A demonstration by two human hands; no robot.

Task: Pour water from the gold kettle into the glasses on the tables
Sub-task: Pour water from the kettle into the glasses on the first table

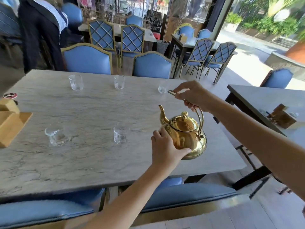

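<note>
The left hand [165, 150] and right hand [194, 96] are bare, and the slim left forearm [132, 194] and right forearm [257, 136] are bare to the picture's edge.

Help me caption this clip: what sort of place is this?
Probably a restaurant or café with an open-sided dining area: several tables with matching blue chairs, glasses set out on the near table, and a gold teapot.

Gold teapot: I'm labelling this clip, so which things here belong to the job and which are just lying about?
In the job: gold teapot; right hand gripping its handle; left hand holding its body; probably near-middle glass and far-right glass.
Lying about: wooden holder; red disc; blue chair; neighbouring table.
</note>
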